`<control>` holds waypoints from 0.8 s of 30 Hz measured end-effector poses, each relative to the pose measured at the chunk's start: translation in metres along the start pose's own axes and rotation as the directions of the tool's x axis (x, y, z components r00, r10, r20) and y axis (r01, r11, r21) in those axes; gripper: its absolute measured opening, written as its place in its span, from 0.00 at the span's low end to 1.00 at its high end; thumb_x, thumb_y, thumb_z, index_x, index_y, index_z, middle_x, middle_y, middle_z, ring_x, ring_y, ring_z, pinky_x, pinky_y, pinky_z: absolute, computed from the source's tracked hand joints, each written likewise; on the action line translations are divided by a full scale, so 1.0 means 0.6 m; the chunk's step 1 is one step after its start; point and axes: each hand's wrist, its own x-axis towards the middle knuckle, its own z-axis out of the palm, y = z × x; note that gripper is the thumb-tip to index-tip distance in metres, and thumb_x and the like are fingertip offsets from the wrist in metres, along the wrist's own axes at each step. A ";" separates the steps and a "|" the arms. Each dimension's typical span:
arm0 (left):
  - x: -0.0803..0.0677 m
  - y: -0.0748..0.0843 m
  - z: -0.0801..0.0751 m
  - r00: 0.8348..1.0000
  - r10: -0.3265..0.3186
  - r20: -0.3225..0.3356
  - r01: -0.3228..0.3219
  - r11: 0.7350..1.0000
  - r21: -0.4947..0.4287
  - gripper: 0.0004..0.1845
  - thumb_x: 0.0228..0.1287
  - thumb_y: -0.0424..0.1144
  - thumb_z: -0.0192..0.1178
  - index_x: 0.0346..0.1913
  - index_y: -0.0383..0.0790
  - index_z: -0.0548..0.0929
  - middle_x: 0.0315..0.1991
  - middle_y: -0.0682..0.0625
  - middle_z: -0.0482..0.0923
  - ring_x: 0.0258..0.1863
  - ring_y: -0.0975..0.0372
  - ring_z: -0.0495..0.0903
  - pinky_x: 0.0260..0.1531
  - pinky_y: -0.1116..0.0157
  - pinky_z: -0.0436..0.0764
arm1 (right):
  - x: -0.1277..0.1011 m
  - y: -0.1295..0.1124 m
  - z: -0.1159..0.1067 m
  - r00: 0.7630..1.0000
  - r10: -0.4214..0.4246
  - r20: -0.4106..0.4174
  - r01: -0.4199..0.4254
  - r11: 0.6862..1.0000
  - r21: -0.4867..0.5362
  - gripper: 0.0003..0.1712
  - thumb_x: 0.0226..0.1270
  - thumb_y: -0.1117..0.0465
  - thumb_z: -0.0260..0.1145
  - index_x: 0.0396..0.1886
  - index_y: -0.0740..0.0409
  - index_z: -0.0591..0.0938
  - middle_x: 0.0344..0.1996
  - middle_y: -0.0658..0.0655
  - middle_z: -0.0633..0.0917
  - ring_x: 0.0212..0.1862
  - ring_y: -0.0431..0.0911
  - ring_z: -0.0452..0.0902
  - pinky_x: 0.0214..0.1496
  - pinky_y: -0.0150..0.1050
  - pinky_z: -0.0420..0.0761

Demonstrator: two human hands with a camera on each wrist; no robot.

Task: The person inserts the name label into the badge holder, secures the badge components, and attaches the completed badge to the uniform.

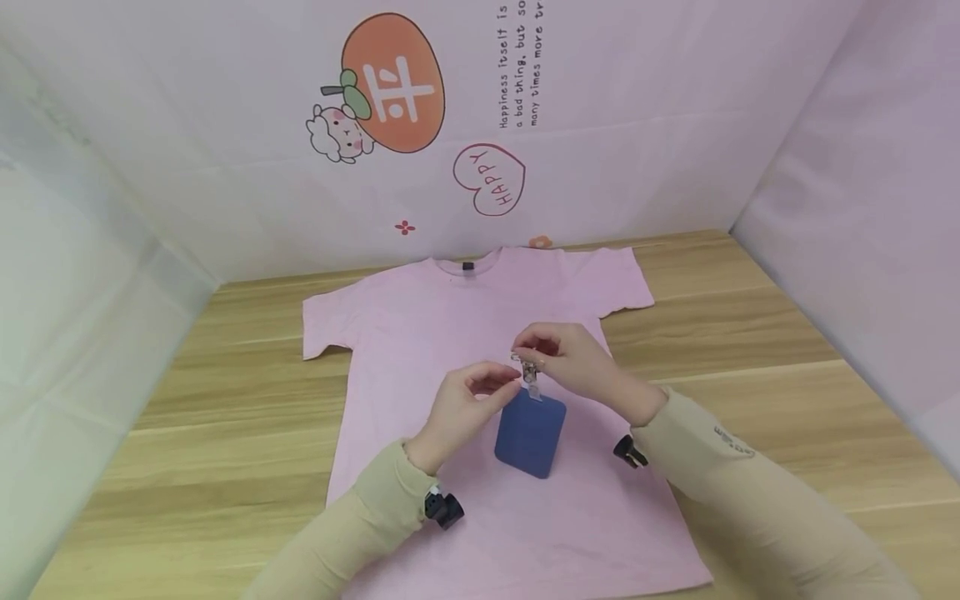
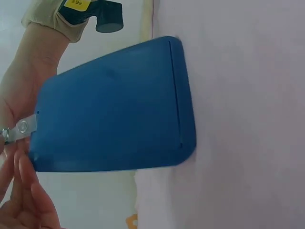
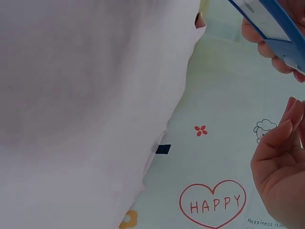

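Note:
A blue badge holder (image 1: 530, 433) hangs tilted over the front of a pink T-shirt (image 1: 480, 533) that lies spread out. At its top is a short clear strap (image 2: 24, 126) with a metal clip (image 1: 528, 367). My right hand (image 1: 573, 362) pinches this clip between thumb and fingers. My left hand (image 1: 472, 404) holds the holder's upper left corner at its fingertips; the exact contact is partly hidden. In the right wrist view, the left fingers (image 3: 267, 50) show behind the holder's edge, and my right hand's thumb and fingertips are close together.
The T-shirt's collar (image 1: 467, 267) faces the back wall. Beneath it is a wood-grain table (image 1: 225, 400). White cloth walls enclose the back and sides, and the rear one (image 1: 247, 125) carries cartoon prints. Small black cameras (image 1: 446, 508) sit on both wrists.

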 end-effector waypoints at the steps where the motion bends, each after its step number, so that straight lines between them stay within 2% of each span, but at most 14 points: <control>1: 0.000 0.002 0.001 1.000 0.006 -0.004 -0.006 1.000 0.012 0.09 0.59 0.31 0.63 0.42 0.32 0.84 0.38 0.42 0.84 0.38 0.56 0.81 0.43 0.66 0.81 | 0.000 -0.001 0.000 1.000 0.000 0.000 0.000 1.000 -0.002 0.02 0.63 0.66 0.65 0.33 0.59 0.84 0.25 0.51 0.83 0.28 0.39 0.73 0.32 0.31 0.75; 6: 0.002 0.008 0.009 1.000 0.019 0.001 -0.019 1.000 0.025 0.07 0.56 0.30 0.65 0.38 0.33 0.86 0.41 0.44 0.80 0.47 0.56 0.77 0.52 0.61 0.74 | -0.001 -0.008 -0.002 1.000 -0.004 0.002 0.004 1.000 -0.008 0.04 0.62 0.69 0.64 0.35 0.61 0.83 0.25 0.53 0.82 0.27 0.40 0.72 0.28 0.30 0.72; 9: 0.005 0.008 0.012 0.999 0.021 0.043 -0.020 1.000 -0.017 0.05 0.56 0.28 0.64 0.36 0.30 0.84 0.42 0.41 0.79 0.48 0.56 0.76 0.55 0.60 0.74 | -0.001 -0.010 -0.004 1.000 -0.023 0.006 0.023 1.000 0.007 0.06 0.61 0.71 0.63 0.37 0.63 0.83 0.27 0.54 0.82 0.27 0.41 0.71 0.26 0.30 0.71; 13: 0.007 0.004 0.011 0.992 0.031 0.124 -0.019 0.995 -0.096 0.05 0.59 0.25 0.59 0.37 0.25 0.81 0.41 0.36 0.78 0.45 0.62 0.76 0.52 0.62 0.78 | 0.000 -0.006 -0.012 0.999 -0.031 0.005 0.031 0.998 0.057 0.07 0.61 0.71 0.62 0.37 0.62 0.83 0.28 0.58 0.82 0.26 0.40 0.71 0.25 0.30 0.71; 16: 0.007 0.002 0.008 0.984 0.013 0.175 0.017 0.985 -0.169 0.07 0.63 0.25 0.55 0.40 0.22 0.78 0.41 0.33 0.77 0.42 0.67 0.75 0.48 0.69 0.77 | 0.000 0.000 -0.022 1.000 -0.029 0.001 0.029 0.992 0.121 0.07 0.62 0.72 0.62 0.38 0.62 0.83 0.28 0.60 0.81 0.25 0.39 0.71 0.25 0.30 0.71; 19: 0.007 -0.001 0.005 0.975 -0.037 0.220 0.093 0.964 -0.249 0.09 0.67 0.27 0.51 0.43 0.19 0.75 0.38 0.41 0.77 0.39 0.69 0.73 0.45 0.72 0.74 | 0.000 0.007 -0.032 0.999 -0.047 0.006 0.045 0.982 0.184 0.08 0.62 0.73 0.61 0.40 0.64 0.82 0.30 0.56 0.81 0.26 0.39 0.71 0.26 0.30 0.72; 22: 0.009 -0.005 0.003 0.964 -0.084 0.251 0.168 0.927 -0.334 0.10 0.71 0.33 0.49 0.38 0.27 0.74 0.35 0.51 0.74 0.41 0.66 0.72 0.47 0.71 0.73 | -0.002 0.012 -0.038 0.996 -0.088 0.009 0.084 0.970 0.228 0.09 0.61 0.74 0.61 0.41 0.66 0.81 0.34 0.46 0.80 0.27 0.39 0.71 0.28 0.29 0.73; 24: 0.009 -0.004 0.002 0.956 -0.103 0.273 0.211 0.890 -0.405 0.10 0.73 0.36 0.46 0.34 0.36 0.73 0.34 0.55 0.71 0.41 0.65 0.71 0.47 0.69 0.72 | -0.005 0.015 -0.043 0.994 -0.107 0.003 0.103 0.965 0.242 0.10 0.61 0.74 0.61 0.42 0.66 0.80 0.37 0.40 0.79 0.28 0.38 0.72 0.29 0.29 0.73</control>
